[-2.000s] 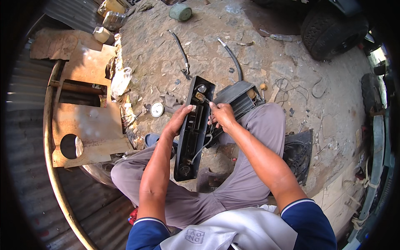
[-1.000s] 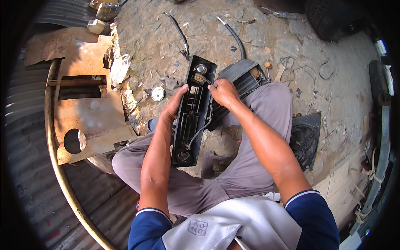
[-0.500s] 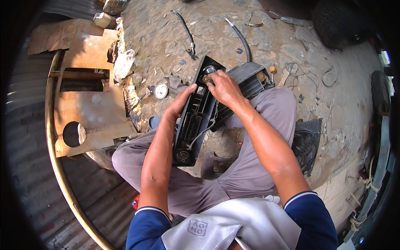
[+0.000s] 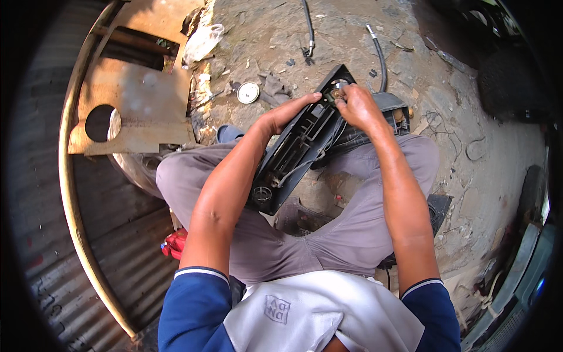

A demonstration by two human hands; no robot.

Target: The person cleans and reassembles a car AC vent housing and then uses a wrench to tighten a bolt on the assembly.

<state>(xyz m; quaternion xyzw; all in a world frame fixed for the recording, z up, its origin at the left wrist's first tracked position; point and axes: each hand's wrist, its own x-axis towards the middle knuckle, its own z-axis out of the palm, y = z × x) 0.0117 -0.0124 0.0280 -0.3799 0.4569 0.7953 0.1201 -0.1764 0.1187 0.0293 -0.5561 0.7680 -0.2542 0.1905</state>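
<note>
Black housing (image 4: 304, 136), long and trough-shaped, slants over the lap, far end to the right, near end down by the left thigh (image 4: 199, 176), open face up! The left grip (image 4: 287, 113) is clamped on its left wall, thumb along the edge, fingers out of sight, seemingly there to steady it. And the right grip (image 4: 360, 107)? Thumb and fingers curl in at the far end, right by one small brass-coloured fitting (image 4: 336, 94); whether they pinch it, one cannot tell. The tilt seems to suit the job, presenting the inside to the eyes and the far end to the right side. One grey wire (image 4: 319, 156) snakes along the interior, and one round part (image 4: 262, 194) sits at the near end.

Now the count! One second dark casing (image 4: 394, 104) lies just right, likely within easy reach. Two hoses lie on the ground beyond, left hose (image 4: 309, 30) and right hose (image 4: 380, 56), apart from each other. Far left: one pale round disc (image 4: 248, 92), one white plastic bag (image 4: 202, 44), one rusty panel (image 4: 141, 100) with one round hole, and one wooden pole (image 4: 73, 217) curving alongside!
</note>
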